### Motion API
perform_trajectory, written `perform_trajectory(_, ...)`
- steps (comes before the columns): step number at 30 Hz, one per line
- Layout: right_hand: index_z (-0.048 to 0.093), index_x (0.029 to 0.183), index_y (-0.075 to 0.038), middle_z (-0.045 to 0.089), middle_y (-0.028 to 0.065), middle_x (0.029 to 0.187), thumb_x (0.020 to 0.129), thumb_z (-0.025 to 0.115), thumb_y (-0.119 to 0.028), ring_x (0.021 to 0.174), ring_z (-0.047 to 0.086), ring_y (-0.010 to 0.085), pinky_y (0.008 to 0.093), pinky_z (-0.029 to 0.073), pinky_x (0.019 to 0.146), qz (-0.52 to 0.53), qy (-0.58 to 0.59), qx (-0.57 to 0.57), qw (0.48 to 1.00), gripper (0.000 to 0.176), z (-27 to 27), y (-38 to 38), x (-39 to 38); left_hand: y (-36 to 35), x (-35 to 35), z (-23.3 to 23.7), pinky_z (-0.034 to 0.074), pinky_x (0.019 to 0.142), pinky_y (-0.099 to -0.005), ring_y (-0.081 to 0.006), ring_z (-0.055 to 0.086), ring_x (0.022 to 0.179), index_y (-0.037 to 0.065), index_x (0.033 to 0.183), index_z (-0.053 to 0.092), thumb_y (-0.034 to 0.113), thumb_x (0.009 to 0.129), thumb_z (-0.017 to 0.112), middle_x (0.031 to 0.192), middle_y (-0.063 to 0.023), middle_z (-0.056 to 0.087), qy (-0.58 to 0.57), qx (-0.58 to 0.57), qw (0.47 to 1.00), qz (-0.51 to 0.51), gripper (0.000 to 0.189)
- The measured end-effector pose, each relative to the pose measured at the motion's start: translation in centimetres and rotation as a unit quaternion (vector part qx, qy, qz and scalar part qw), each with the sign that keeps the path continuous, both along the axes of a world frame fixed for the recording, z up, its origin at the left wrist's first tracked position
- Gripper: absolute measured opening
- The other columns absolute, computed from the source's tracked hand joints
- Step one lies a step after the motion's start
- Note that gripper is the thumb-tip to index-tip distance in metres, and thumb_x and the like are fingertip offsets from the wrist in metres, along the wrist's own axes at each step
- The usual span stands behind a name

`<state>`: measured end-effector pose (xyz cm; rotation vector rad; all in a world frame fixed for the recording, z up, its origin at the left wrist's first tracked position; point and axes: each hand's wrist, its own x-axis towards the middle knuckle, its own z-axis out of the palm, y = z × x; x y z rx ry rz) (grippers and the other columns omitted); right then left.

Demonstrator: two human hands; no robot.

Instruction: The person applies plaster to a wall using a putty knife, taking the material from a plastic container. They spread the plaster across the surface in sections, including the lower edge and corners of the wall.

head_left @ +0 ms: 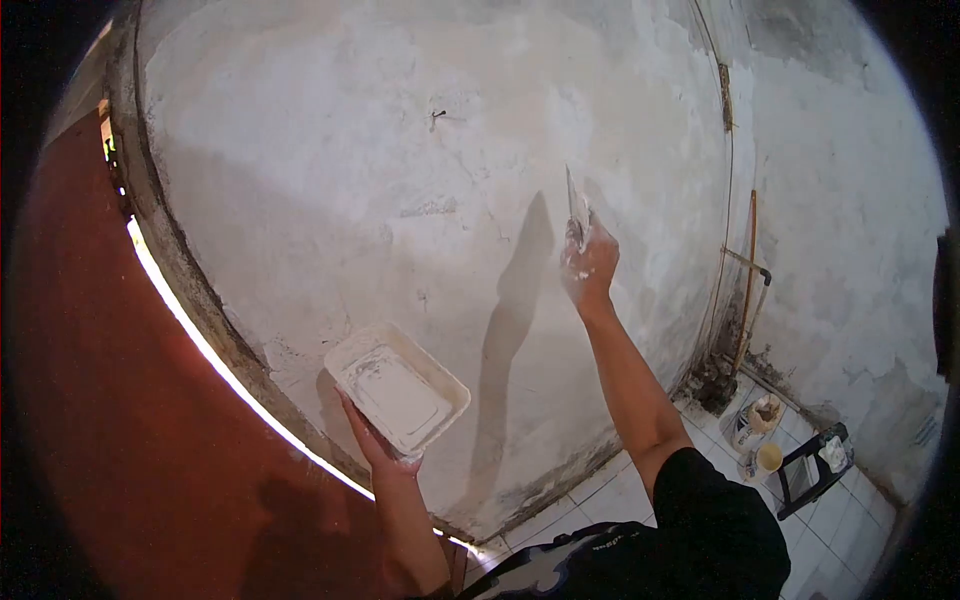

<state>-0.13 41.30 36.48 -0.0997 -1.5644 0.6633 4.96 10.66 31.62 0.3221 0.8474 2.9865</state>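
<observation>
My right hand [590,262] is closed round the handle of a putty knife [574,195], whose thin blade is seen nearly edge-on, pointing up at the patchy white wall [330,190]. White smears mark the fingers. Whether the blade touches the wall I cannot tell. Lower left, my left hand [385,445] holds a pale rectangular tray [455,388] from below, its fingers partly hidden behind it. White paste lies in the tray.
A red-brown surface [150,400] curves along the left, edged by a bright gap. At the right are pipes [750,270] in the corner, a bucket [757,420], a yellowish cup [768,458] and a black step stool [815,480] on the tiled floor [610,492].
</observation>
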Motion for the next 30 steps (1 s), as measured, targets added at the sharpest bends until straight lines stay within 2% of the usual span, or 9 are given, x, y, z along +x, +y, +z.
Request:
perform_trajectory(2,0.056,0.105,0.002,0.059,0.0148,0.077,0.072,0.051,0.000,0.062,0.056,0.0289,0.0369,0.045,0.056,0.042,-0.028,-0.068,0.996,0.033,0.3,-0.2,-0.9,0.6,-0.4,-0.3,0.043,0.093,-0.0415,-0.0235,0.047,0.114,0.015,0.128,0.042,0.049,0.091,0.038,0.126,-0.0038,0.047,0.018,0.009,1.000,-0.014,0.051)
perform_trajectory(5,0.055,0.105,0.001,0.060,0.0183,0.079,0.079,0.052,-0.013,0.070,0.058,0.0351,0.0425,0.047,0.061,-0.094,-0.227,0.123,0.961,0.029,-3.1,-1.9,-4.5,1.7,-0.9,-0.3,0.040,0.094,-0.0417,-0.0247,0.046,0.113,0.015,0.130,0.040,0.054,0.087,0.042,0.125,-0.0034,0.047,0.031,-0.023,0.999,-0.029,0.057)
perform_trajectory(7,0.054,0.108,-0.003,0.061,0.0139,0.080,0.076,0.054,-0.012,0.073,0.060,0.0317,0.0409,0.048,0.062,0.126,-0.154,0.088,0.976,0.034,-5.5,-4.5,-5.2,2.4,-0.6,0.2,0.040,0.093,-0.0414,-0.0241,0.046,0.112,0.015,0.130,0.040,0.053,0.089,0.040,0.125,-0.0039,0.047,0.034,-0.017,0.998,-0.053,0.056)
perform_trajectory(9,0.052,0.113,-0.008,0.060,0.0092,0.077,0.073,0.056,-0.012,0.069,0.060,0.0291,0.0391,0.049,0.060,0.070,-0.141,0.319,0.934,0.040,-5.0,-5.8,-1.3,2.8,-1.3,-0.1,0.040,0.093,-0.0412,-0.0239,0.046,0.112,0.015,0.130,0.040,0.052,0.089,0.040,0.126,-0.0040,0.046,0.048,-0.015,0.997,-0.064,0.055)
perform_trajectory(12,0.052,0.111,-0.007,0.061,0.0131,0.093,0.074,0.055,-0.012,0.087,0.059,0.0306,0.0406,0.050,0.068,0.150,-0.179,0.381,0.895,0.037,-3.8,-5.3,1.2,3.3,-1.3,-0.1,0.041,0.093,-0.0405,-0.0238,0.047,0.112,0.015,0.130,0.040,0.051,0.090,0.039,0.126,-0.0042,0.046,0.052,-0.017,0.996,-0.065,0.054)
perform_trajectory(15,0.060,0.104,-0.010,0.060,0.0099,0.077,0.073,0.055,-0.009,0.070,0.059,0.0270,0.0377,0.050,0.062,0.149,-0.236,0.233,0.932,0.031,-1.7,-0.9,-0.7,4.0,-0.9,-0.1,0.041,0.093,-0.0401,-0.0235,0.047,0.113,0.015,0.129,0.040,0.051,0.090,0.038,0.126,-0.0044,0.046,0.049,-0.024,0.997,-0.055,0.053)
perform_trajectory(17,0.061,0.100,-0.005,0.061,0.0113,0.072,0.072,0.050,0.001,0.060,0.057,0.0281,0.0359,0.047,0.056,0.044,-0.015,0.223,0.974,0.031,0.2,4.0,-3.3,4.4,-0.9,0.3,0.041,0.093,-0.0400,-0.0232,0.046,0.113,0.015,0.129,0.040,0.051,0.090,0.038,0.126,-0.0043,0.046,0.057,-0.022,0.997,-0.051,0.053)
perform_trajectory(23,0.056,0.109,-0.001,0.063,0.0160,0.076,0.075,0.055,-0.009,0.065,0.060,0.0336,0.0398,0.048,0.060,-0.138,0.058,0.089,0.985,0.035,13.0,13.2,-3.7,7.0,-1.9,6.2,0.042,0.093,-0.0400,-0.0245,0.047,0.112,0.011,0.130,0.038,0.052,0.090,0.037,0.124,-0.0066,0.047,0.086,-0.046,0.994,-0.054,0.057)
perform_trajectory(30,0.050,0.124,-0.014,0.059,0.0217,0.107,0.082,0.055,-0.026,0.105,0.055,0.0289,0.0385,0.040,0.094,-0.158,-0.140,0.158,0.965,0.044,18.4,12.4,-8.7,10.3,0.1,16.2,0.042,0.093,-0.0400,-0.0250,0.047,0.113,0.008,0.133,0.031,0.054,0.089,0.039,0.127,-0.0084,0.043,0.163,-0.146,0.976,0.002,0.064)
